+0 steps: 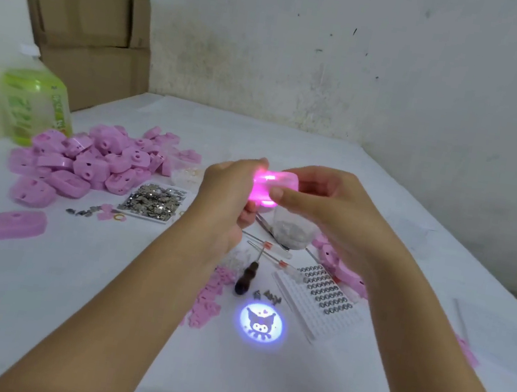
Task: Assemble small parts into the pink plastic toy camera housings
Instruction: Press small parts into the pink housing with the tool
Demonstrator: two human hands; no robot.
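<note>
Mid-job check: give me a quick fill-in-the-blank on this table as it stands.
The housing held between left hand and right hand glows ____.
The pile of housings lies to the ____ of both hands.
The bottle behind that pile is ____.
The picture cast on the table is ____ in shape.
Missing: pink; left; green; round.

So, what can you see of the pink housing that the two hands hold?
The pink housing is a rounded block of translucent-looking plastic, glowing bright pink inside toward its left. It is held above the table: the left hand grips its left end, the right hand its right end, thumb across the near face.
</note>
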